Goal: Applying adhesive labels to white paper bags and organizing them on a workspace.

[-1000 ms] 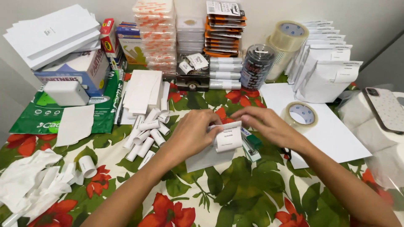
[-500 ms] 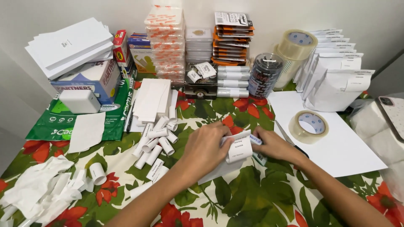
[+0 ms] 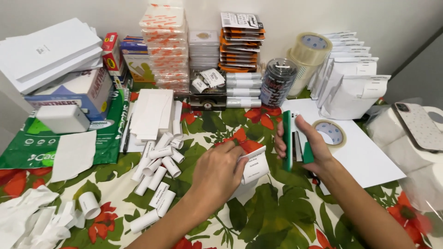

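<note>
Stapler (image 3: 292, 145), green, stands upright in my right hand (image 3: 302, 145), my fingers clamped around it above the middle of the table, just in front of a white sheet (image 3: 369, 159) that lies toward the right edge. A tape roll (image 3: 331, 133) rests on that sheet, close beside my knuckles. My left hand (image 3: 218, 173) pinches a small folded paper slip (image 3: 255, 167) near the table's centre; the slip sits just left of the stapler, and I think the two are slightly apart, though the angle makes that hard to judge. The two hands are apart, each closed on its own thing. The floral tablecloth (image 3: 272, 216) covers the table beneath them. To my left, toward the left half of the table, lies a scatter of rolled white paper tubes (image 3: 159, 177), with a flat stack of white envelopes (image 3: 152, 113) behind them. Along the far edge stand stacked packets (image 3: 164, 46), a dark jar (image 3: 278, 82) and a larger tape roll (image 3: 310, 50). A phone (image 3: 417, 125) lies near the right edge
</note>
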